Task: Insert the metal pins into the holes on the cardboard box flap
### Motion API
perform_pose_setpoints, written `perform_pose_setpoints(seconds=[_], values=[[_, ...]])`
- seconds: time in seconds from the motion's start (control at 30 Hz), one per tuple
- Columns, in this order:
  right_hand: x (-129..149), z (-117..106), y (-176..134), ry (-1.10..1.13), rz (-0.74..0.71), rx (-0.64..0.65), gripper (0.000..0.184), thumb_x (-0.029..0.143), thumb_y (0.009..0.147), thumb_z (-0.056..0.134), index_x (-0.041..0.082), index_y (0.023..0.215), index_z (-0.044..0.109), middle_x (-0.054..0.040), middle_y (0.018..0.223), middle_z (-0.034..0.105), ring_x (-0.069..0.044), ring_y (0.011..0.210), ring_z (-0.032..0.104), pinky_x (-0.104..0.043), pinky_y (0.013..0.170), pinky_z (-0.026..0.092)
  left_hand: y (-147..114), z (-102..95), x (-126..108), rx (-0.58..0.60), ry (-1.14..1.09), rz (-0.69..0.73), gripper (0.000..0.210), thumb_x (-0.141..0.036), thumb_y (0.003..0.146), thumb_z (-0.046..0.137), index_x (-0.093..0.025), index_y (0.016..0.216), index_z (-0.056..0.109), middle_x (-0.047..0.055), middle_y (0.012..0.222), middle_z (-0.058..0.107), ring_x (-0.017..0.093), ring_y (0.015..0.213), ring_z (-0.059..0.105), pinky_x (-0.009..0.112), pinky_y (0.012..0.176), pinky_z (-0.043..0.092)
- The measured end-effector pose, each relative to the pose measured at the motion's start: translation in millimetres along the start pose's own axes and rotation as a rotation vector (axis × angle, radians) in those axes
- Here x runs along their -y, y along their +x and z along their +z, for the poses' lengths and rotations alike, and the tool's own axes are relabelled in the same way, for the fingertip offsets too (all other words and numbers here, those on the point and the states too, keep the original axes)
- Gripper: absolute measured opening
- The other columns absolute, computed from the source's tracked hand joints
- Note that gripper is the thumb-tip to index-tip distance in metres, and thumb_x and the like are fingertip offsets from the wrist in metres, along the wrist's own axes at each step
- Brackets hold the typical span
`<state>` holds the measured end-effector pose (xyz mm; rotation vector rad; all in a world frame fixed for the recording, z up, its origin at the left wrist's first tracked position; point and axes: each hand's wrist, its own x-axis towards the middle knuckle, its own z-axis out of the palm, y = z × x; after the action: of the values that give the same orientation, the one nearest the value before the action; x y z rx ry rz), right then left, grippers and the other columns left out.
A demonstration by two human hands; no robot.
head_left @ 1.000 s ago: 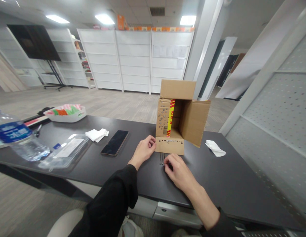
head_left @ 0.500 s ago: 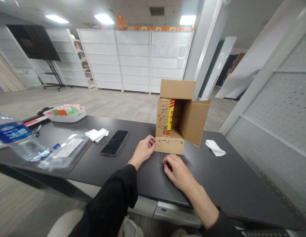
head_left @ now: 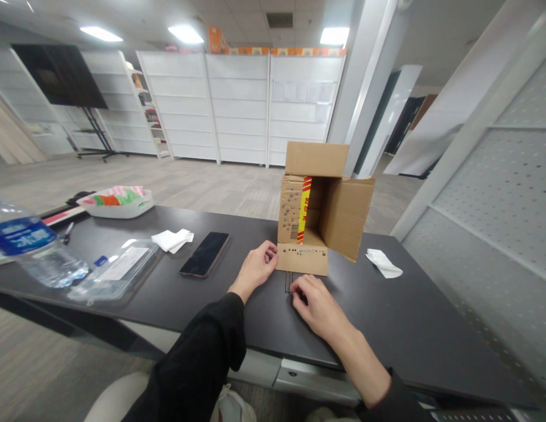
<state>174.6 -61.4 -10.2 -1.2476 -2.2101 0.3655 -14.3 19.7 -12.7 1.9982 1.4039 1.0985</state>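
An open cardboard box (head_left: 343, 217) stands on its side, its mouth towards me. Its lower flap (head_left: 303, 269) lies on the table and bears a row of small dark holes and metal bits. My left hand (head_left: 257, 266) has curled fingers closed at the left edge of that flap. Just in front of the flap lie thin metal rods (head_left: 287, 282), side by side and pointing at me. My right hand (head_left: 314, 299) is closed, its fingertips on the right-hand rod; the fingers hide part of it. The box's left flap (head_left: 288, 205) carries several small round metal pieces.
To the left on the dark table (head_left: 202, 310) are a phone (head_left: 205, 254), a crumpled tissue (head_left: 172, 240), a clear plastic case (head_left: 118, 272), a water bottle (head_left: 30, 243) and a white basket (head_left: 118, 208). Another tissue (head_left: 384, 264) lies right of the box, near a perforated panel (head_left: 497, 193).
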Motion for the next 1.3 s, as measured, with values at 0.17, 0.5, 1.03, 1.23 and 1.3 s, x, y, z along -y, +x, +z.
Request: perform_pose_setpoints(seconds=[0.17, 0.5, 1.03, 1.23, 1.3], values=[[0, 1, 0, -0.002, -0.007, -0.005, 0.019, 0.001, 0.083, 0.052, 0.020, 0.082, 0.054, -0.0034, 0.086, 0.061, -0.021, 0.086, 0.055, -0.033, 0.078, 0.042, 0, -0.2, -1, -0.002, -0.004, 0.002, 0.012, -0.024, 0.083, 0.054, -0.020, 0.092, 0.060, -0.001, 0.076, 0.064, 0.010, 0.063, 0.053, 0.023, 0.063, 0.042], [-1, 2, 0, -0.015, -0.002, -0.015, 0.018, 0.002, 0.083, 0.052, 0.020, 0.083, 0.055, -0.0034, 0.086, 0.061, -0.021, 0.085, 0.055, -0.033, 0.078, 0.043, 0, 0.1, -1, -0.007, 0.004, -0.004, 0.011, -0.024, 0.083, 0.055, -0.021, 0.092, 0.060, -0.002, 0.077, 0.065, 0.010, 0.064, 0.053, 0.023, 0.063, 0.042], [-1, -15, 5, -0.058, 0.026, -0.049, 0.011, 0.013, 0.090, 0.050, 0.021, 0.087, 0.058, -0.0041, 0.088, 0.062, -0.020, 0.085, 0.057, -0.034, 0.079, 0.042, -1, 0.3, 0, 0.007, -0.007, -0.006, 0.011, -0.025, 0.084, 0.053, -0.021, 0.092, 0.060, -0.001, 0.077, 0.065, 0.011, 0.064, 0.054, 0.023, 0.062, 0.043], [-8, -38, 30, -0.160, 0.016, -0.082, 0.007, 0.017, 0.089, 0.054, 0.020, 0.087, 0.061, -0.0060, 0.092, 0.064, -0.022, 0.091, 0.058, -0.034, 0.081, 0.042, 0, 0.7, 0, 0.002, -0.015, 0.003, 0.011, -0.024, 0.084, 0.054, -0.020, 0.093, 0.060, -0.001, 0.077, 0.065, 0.011, 0.064, 0.055, 0.022, 0.062, 0.043], [-12, -42, 39, -0.206, 0.036, -0.091, 0.007, 0.017, 0.088, 0.055, 0.019, 0.090, 0.062, -0.0073, 0.095, 0.064, -0.024, 0.094, 0.057, -0.036, 0.083, 0.041, 0, 0.9, 1, 0.003, -0.016, 0.002, 0.012, -0.024, 0.083, 0.054, -0.020, 0.093, 0.060, -0.001, 0.077, 0.065, 0.011, 0.064, 0.055, 0.022, 0.062, 0.043]])
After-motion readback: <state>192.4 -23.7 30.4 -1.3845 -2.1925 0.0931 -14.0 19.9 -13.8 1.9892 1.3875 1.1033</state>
